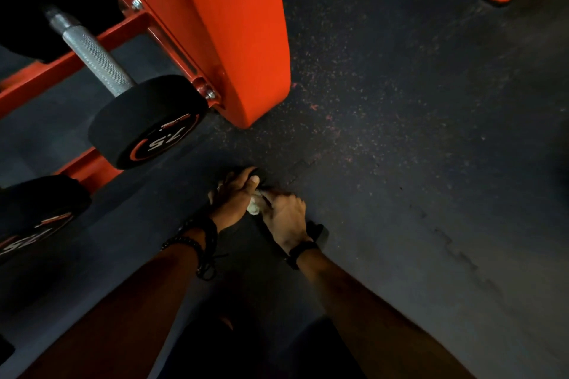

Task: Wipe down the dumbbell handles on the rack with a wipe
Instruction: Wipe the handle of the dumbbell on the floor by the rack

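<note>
While both grip, the wipe sits between left hand and right hand.

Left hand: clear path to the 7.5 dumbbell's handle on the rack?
Probably yes. The handle lies bare, open floor lies between, but the left hand is busy gripping a dark object beside the wipe.

White crumpled wipe low over floor, knurled-handled dumbbell racked
</note>
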A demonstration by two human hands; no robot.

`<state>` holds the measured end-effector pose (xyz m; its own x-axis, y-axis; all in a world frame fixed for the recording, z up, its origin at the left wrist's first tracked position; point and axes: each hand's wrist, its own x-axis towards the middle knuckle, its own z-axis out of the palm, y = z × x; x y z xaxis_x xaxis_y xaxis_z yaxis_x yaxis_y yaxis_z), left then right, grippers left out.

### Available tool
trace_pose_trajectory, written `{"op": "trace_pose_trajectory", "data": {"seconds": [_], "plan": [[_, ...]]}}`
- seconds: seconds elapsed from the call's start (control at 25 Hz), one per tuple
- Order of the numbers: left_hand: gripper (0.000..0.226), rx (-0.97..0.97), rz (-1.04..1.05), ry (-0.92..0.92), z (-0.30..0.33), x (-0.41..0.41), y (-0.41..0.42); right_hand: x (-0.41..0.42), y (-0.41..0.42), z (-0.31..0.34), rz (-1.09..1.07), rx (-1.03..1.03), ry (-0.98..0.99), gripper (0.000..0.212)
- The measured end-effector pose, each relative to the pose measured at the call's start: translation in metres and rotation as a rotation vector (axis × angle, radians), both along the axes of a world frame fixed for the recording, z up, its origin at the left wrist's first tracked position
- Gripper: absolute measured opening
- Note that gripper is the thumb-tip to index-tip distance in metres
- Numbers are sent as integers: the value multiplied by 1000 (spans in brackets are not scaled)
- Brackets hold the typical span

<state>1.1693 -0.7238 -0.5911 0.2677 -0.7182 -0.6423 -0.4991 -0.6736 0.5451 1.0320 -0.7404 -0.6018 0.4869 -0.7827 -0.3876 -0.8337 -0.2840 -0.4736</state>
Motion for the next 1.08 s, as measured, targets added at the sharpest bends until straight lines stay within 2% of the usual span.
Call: {"op": "trace_pose_trajectory", "data": {"seconds": [0.12, 0.24, 0.36, 0.56, 0.68, 0.8, 0.92, 1.08], "plan": [[44, -1, 6, 4, 4, -2, 1, 3, 1, -7, -297, 94, -188, 39], [44, -3, 6, 7, 4, -1, 2, 9, -7, -6, -363, 73, -229, 27], [44, -6, -12, -14, 1, 0, 3, 7, -5, 1, -278, -16, -305, 33], [43, -21, 2, -22, -2, 1, 7, -6, 14, 4, -35, -138, -341, 23], [44, -1, 0, -10, 0, -1, 6, 3, 7, 3, -20, -245, -261, 15], [44, 7, -10, 6, 1, 1, 7, 7, 8, 6, -47, -143, -217, 17], [47, -43, 8, 46, 2, 2, 11, -18, 9, 15, 22, -57, -114, 27], [43, -87, 44, 70, 6, -1, 10, -68, 14, 15, 61, -75, -12, 21]]}}
